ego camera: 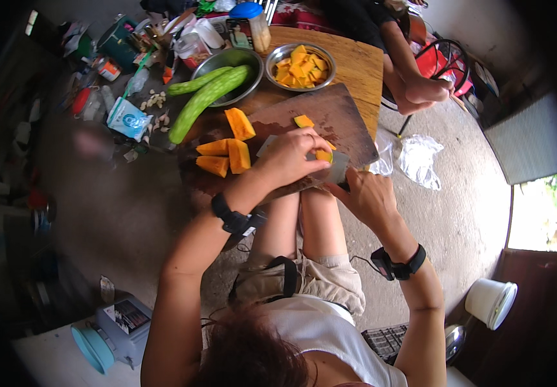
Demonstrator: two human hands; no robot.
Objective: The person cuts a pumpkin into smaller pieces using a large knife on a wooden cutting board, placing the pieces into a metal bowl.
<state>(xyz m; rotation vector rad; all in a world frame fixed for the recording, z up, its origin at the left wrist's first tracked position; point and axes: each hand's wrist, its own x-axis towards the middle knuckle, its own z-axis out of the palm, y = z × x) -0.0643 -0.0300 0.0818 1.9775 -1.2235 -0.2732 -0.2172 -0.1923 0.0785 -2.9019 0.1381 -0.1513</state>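
On the wooden cutting board [346, 111], my left hand [293, 157] holds a small piece of orange pumpkin [324, 156] between thumb and fingers. My right hand [368, 193] grips a wide-bladed knife [337, 167], its handle hidden in the fist and its blade beside that piece. Beyond the left fingers lies another pumpkin chunk [303, 121]. Several larger pumpkin wedges [239, 156] rest left of my left hand. A metal bowl of cut pumpkin [301, 67] stands behind the board. Two green gourds [213, 99] lean across a second metal bowl [254, 60].
Garlic cloves [154, 99], a blue-and-white packet [129, 120], jars and a blue-lidded container [259, 34] crowd the left and back of the wooden table [370, 72]. Another person's bare feet [426, 94] are beyond its right corner. Plastic bags [419, 159] lie on the floor.
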